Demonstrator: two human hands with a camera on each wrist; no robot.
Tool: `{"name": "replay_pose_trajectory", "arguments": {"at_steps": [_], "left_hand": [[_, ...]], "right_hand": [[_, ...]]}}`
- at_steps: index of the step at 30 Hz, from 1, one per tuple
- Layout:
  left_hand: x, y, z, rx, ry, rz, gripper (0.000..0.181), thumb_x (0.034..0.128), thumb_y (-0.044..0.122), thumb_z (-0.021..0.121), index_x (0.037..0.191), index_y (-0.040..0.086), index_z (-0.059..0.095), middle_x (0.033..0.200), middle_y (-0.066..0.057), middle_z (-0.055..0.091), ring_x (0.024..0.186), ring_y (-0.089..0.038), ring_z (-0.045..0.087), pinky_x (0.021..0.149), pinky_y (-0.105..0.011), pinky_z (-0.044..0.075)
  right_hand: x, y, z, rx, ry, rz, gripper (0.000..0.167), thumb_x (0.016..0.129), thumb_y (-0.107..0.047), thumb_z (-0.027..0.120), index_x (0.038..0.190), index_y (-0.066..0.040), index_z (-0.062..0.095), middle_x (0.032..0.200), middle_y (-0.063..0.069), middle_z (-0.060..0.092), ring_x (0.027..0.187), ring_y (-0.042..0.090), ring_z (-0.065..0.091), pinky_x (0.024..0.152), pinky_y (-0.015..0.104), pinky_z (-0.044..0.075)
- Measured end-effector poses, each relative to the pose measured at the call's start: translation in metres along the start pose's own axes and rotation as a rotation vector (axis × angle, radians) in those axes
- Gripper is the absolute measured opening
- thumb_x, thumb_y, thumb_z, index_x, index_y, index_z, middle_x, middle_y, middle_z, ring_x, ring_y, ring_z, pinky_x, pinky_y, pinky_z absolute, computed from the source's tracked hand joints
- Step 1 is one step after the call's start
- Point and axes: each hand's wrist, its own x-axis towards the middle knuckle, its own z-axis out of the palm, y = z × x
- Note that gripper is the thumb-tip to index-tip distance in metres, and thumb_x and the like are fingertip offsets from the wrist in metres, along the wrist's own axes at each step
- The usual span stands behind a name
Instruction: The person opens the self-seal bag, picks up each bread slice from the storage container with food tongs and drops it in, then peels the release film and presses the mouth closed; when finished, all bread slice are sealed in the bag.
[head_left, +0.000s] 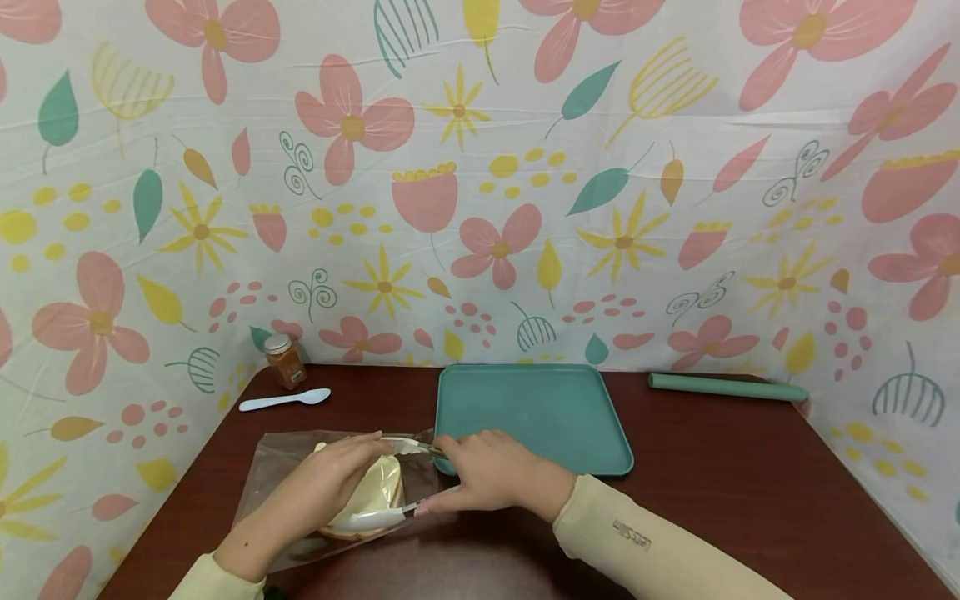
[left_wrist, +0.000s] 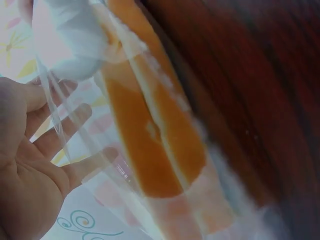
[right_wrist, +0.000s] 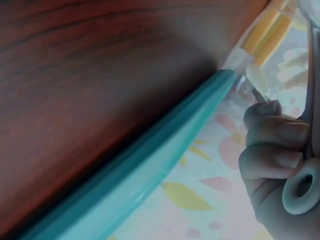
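A clear plastic bag (head_left: 273, 467) holding bread slices (left_wrist: 135, 145) lies at the front left of the table. Over it my left hand (head_left: 326, 479) reaches; its fingers (left_wrist: 65, 135) are spread and fairly straight against the clear film (left_wrist: 95, 125). My right hand (head_left: 487, 471) grips tongs (right_wrist: 314, 90) with a ring at the handle, its fingers (right_wrist: 275, 145) curled round them. The white tong ends (head_left: 375, 520) stand apart on either side of the pale yellow-looking slices (head_left: 378, 483), at the bag's right end. Whether they touch the bread, I cannot tell.
A teal tray (head_left: 532, 417) lies just behind my right hand. At the back left are a capped jar (head_left: 287, 362) and a white spoon (head_left: 285, 400). A green roll (head_left: 727, 387) lies at the back right, before a patterned cloth (head_left: 495, 167).
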Motion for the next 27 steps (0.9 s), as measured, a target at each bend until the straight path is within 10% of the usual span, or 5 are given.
{"name": "replay_pose_trajectory", "arguments": {"at_steps": [13,27], "left_hand": [[0.001,0.002,0.001,0.001,0.043,0.053,0.030,0.1037,0.006,0.068,0.129,0.020,0.075,0.134,0.001,0.077,0.128,-0.026,0.073,0.101,-0.046,0.064],[0.001,0.006,-0.001,-0.010,-0.007,0.029,0.030,0.1062,0.008,0.065,0.132,0.020,0.073,0.140,-0.007,0.074,0.129,-0.029,0.072,0.101,-0.052,0.063]], "right_hand": [[-0.016,-0.009,-0.011,0.010,0.008,0.042,0.081,0.089,-0.086,0.061,0.123,-0.013,0.066,0.064,-0.009,0.057,0.056,0.006,0.053,0.052,0.026,0.047],[-0.002,0.021,-0.004,-0.004,0.015,-0.107,0.081,0.091,-0.082,0.063,0.137,-0.016,0.068,0.059,-0.013,0.056,0.052,-0.002,0.051,0.055,0.021,0.050]]}}
